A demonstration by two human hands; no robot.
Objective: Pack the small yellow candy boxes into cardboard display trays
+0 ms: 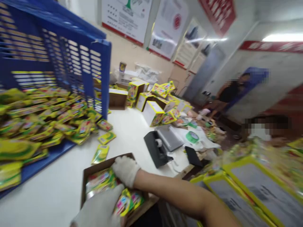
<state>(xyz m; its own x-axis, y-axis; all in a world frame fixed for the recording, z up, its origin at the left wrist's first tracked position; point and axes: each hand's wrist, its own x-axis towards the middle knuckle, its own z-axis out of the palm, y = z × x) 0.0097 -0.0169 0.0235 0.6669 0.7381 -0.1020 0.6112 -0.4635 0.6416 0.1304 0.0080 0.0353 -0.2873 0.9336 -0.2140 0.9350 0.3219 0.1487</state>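
An open brown cardboard box stands at the near table edge, with small yellow-green packets lying inside. My right hand, in a whitish glove, reaches in at the far right corner. Its fingers curl down among the packets, and anything held in them is hidden. My left hand, also gloved, lies over the near left side of the box against the packets. Motion blur and the back of that hand hide its fingers. Just beyond the box, a few loose packets rest on the white table.
A blue plastic crate on its side spills many packets at left. A black tape dispenser, a grey flat object and yellow cartons stand beyond. Stacked filled boxes are at right. Two people are in the background.
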